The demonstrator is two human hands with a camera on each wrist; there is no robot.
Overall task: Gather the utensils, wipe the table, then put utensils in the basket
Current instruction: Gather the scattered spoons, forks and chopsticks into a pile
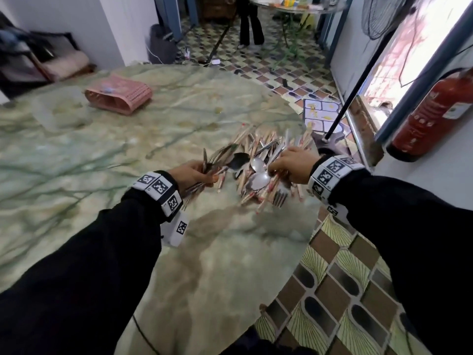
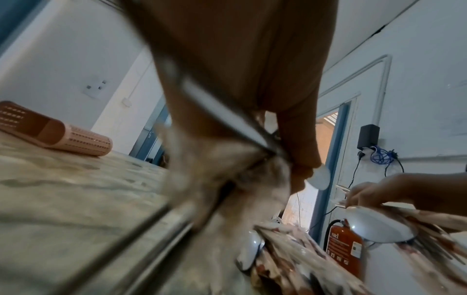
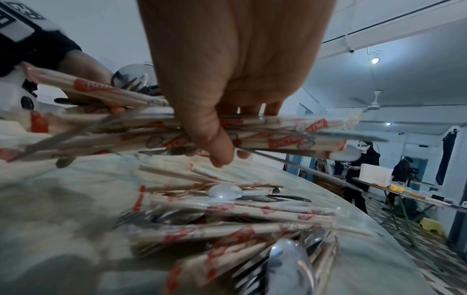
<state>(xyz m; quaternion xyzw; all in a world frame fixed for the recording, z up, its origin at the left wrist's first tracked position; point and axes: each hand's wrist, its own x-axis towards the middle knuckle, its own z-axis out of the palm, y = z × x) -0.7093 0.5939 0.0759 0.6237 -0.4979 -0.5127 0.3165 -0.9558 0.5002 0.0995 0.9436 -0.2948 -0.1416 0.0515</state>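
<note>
- Desk point(image 1: 107, 160): round, polished green marble-patterned top filling the centre and left of the head view; judged slick, so loose items would skate when pushed.
- Basket point(image 1: 119, 94): pink perforated plastic, lying on its side in the upper left of the head view, well apart from the utensils; judged light and easily tipped, best steadied by its rim while loading.
- Utensil pile point(image 1: 258, 175): paper-wrapped chopsticks, metal spoons and forks heaped near the right-hand edge of the desk, centre of the head view. Mixed stiffness and weight; the heap will slump if lifted from one end.
- Left hand point(image 1: 194, 172): fingers curled round a fanned bundle of forks, spoons and wrapped chopsticks, gripped near the handle ends.
- Right hand point(image 3: 227, 83): thumb and fingers clamped across a bundle of wrapped chopsticks point(image 3: 278, 137), raised just above the pile.
- Spoons point(image 1: 257, 163): rigid, smooth steel, judged heavier and slippery; take by the handles.
- Single wrapped chopstick pairs: light, stiff; sleeves likely slide on each other, so grasp mid-length, firmly.
</note>
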